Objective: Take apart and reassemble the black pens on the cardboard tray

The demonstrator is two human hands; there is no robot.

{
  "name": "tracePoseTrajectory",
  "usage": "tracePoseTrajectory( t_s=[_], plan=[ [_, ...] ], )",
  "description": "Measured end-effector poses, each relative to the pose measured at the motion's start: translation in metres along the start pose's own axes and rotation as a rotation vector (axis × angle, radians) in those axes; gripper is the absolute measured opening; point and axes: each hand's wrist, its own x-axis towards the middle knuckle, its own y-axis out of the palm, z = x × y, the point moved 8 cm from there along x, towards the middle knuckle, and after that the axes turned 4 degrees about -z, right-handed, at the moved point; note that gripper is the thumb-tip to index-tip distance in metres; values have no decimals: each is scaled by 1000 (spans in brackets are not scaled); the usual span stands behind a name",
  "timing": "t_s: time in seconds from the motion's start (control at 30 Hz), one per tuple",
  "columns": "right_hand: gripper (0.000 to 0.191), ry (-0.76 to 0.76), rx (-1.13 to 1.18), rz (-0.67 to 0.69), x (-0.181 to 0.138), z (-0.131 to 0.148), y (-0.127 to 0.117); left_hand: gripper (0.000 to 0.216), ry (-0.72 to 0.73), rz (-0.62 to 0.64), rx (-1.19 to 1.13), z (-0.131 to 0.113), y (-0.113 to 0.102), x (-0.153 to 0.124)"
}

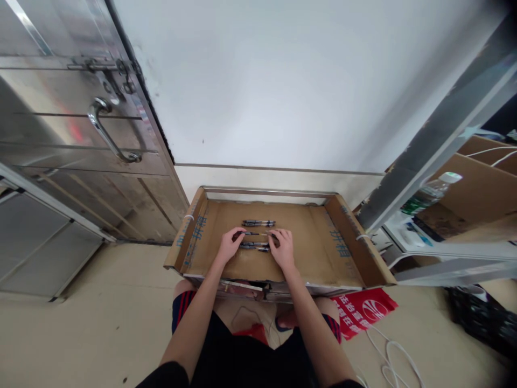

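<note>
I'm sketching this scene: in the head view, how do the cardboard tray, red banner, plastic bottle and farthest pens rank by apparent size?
Largest to smallest:
1. Cardboard tray
2. Red banner
3. Plastic bottle
4. Farthest pens

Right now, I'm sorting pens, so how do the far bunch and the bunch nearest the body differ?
The far bunch lies beyond the left hand and right hand; the near bunch lies between them. The far bunch shows clear of both hands, while the near bunch's right end meets the right hand's outline. Both look mostly dark and lie crosswise in the cardboard tray.
</note>
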Motion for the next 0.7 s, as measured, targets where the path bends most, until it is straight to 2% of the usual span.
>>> tracePoseTrajectory(
  t_s=[0.13, 0.3, 0.53, 0.7],
  plan=[
    [21, -116, 42, 82, -1, 14, 11, 21, 11, 27, -5, -1, 2, 0],
    [19, -111, 56, 55, -1, 10, 9, 19, 16, 16, -27, -1, 0, 1],
    [19, -12, 108, -59, 1, -4, -3, 19, -62, -188, -120, 13, -21, 4],
    [19, 32, 108, -99, 1, -10, -7, 16, -68, -298, 34, 13, -27, 0]
  ],
)
